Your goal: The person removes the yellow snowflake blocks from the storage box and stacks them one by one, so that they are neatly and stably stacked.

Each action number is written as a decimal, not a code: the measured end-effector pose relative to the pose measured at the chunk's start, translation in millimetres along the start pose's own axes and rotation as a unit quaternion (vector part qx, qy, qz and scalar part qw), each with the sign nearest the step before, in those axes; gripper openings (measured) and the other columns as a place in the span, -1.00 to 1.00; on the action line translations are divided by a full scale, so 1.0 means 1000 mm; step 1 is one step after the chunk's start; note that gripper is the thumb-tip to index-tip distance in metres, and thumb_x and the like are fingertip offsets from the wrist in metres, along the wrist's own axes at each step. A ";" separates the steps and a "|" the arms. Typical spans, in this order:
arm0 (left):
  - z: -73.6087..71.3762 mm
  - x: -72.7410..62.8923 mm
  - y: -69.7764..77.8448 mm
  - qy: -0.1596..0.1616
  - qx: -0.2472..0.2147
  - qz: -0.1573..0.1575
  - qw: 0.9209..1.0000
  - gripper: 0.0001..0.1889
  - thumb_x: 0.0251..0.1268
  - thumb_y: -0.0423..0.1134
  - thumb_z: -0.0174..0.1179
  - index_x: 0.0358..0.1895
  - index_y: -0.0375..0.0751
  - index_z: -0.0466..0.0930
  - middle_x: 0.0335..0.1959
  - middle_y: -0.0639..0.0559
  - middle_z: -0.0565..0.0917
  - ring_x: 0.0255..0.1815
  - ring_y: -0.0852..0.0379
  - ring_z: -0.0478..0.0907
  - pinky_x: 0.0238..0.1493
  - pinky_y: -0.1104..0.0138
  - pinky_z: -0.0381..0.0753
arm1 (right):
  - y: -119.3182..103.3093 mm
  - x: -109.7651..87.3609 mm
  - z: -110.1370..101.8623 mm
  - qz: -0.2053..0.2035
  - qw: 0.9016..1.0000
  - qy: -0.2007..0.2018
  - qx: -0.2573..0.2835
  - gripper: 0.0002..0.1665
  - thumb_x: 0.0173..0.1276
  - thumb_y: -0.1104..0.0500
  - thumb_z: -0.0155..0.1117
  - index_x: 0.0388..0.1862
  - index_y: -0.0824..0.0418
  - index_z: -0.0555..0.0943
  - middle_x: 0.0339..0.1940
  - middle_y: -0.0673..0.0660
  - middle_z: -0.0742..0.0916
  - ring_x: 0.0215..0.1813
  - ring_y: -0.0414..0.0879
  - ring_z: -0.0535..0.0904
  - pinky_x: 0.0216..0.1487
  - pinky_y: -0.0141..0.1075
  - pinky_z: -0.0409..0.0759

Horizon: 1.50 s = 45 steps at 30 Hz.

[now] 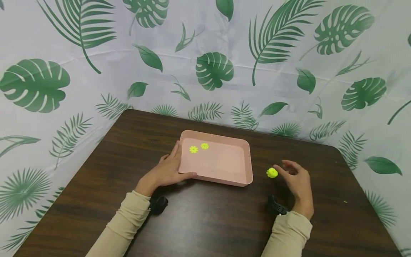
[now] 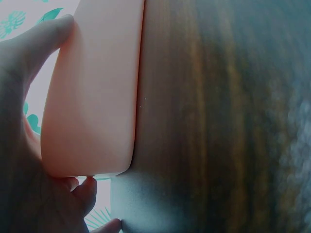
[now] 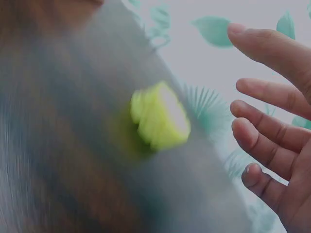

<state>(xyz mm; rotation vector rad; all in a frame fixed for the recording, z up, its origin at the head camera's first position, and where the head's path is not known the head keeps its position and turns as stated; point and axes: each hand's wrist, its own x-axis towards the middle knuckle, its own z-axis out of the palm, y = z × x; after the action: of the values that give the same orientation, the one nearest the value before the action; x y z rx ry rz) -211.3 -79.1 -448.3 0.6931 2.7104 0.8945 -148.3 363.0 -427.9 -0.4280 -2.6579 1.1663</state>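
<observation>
A pink rectangular tray (image 1: 221,157) sits on the table, with two flat yellow flower-shaped discs, one disc (image 1: 193,149) beside another disc (image 1: 204,146), lying at its far left. My left hand (image 1: 168,169) holds the tray's near left corner, thumb over the near rim and fingers along the left wall. In the left wrist view the tray's outer wall (image 2: 95,97) fills the space beside the thumb. A short stack of yellow flower-shaped discs (image 1: 272,173) is right of the tray. Close beside it is my right hand (image 1: 297,180), its fingers spread and apart from the stack (image 3: 160,116) in the right wrist view.
The dark wooden table (image 1: 218,217) reaches back to a white leaf-print cloth (image 1: 179,71) hanging behind and along both sides. Black straps are on both wrists, one strap (image 1: 158,205) at the left and another strap (image 1: 276,206) at the right.
</observation>
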 end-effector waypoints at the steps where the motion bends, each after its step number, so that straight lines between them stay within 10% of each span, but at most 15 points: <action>1: 0.000 0.000 0.000 -0.001 -0.001 -0.001 1.000 0.31 0.24 0.48 0.18 0.66 -0.37 -0.35 0.69 -0.26 -0.43 0.68 -0.23 -0.09 0.48 -0.32 0.00 | -0.005 0.001 0.001 -0.010 1.000 0.003 -0.002 -0.23 0.39 -0.23 0.41 0.35 0.27 0.59 0.26 0.29 0.67 0.05 -0.01 0.52 -0.13 -0.43 0.47; 18: 0.009 0.002 -0.002 -0.013 0.006 -0.016 1.000 0.31 0.22 0.48 0.19 0.66 -0.36 -0.32 0.70 -0.25 -0.35 0.64 -0.19 0.09 0.51 -0.25 0.01 | -0.086 0.001 0.052 -0.119 0.992 0.030 0.019 -0.47 0.44 -0.07 0.42 0.24 0.22 0.67 0.05 0.21 0.70 -0.12 -0.03 0.55 -0.20 -0.43 0.48; 34: 0.016 -0.005 0.001 -0.002 -0.013 -0.012 1.000 0.30 0.23 0.45 0.23 0.67 -0.37 -0.29 0.71 -0.24 -0.30 0.62 -0.13 0.16 0.52 -0.25 0.02 | -0.151 0.011 0.146 -0.186 0.973 -0.051 0.128 -0.56 0.46 0.06 0.42 0.18 0.28 0.69 -0.03 0.25 0.72 -0.10 0.07 0.61 0.00 -0.10 0.50; 45: 0.003 -0.006 -0.003 0.017 0.004 -0.010 1.000 0.32 0.22 0.51 0.19 0.67 -0.35 -0.31 0.71 -0.23 -0.30 0.65 -0.11 0.10 0.52 -0.23 0.05 | -0.180 0.016 0.201 -0.187 0.970 -0.130 0.089 -0.58 0.40 0.15 0.45 0.14 0.35 0.70 -0.12 0.23 0.76 -0.14 0.08 0.65 -0.16 -0.13 0.66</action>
<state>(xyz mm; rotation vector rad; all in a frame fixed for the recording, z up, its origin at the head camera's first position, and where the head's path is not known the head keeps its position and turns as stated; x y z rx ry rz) -206.4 -82.7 -452.8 0.6567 2.7476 0.8991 -256.7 115.2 -427.2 0.2660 -2.6441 1.3944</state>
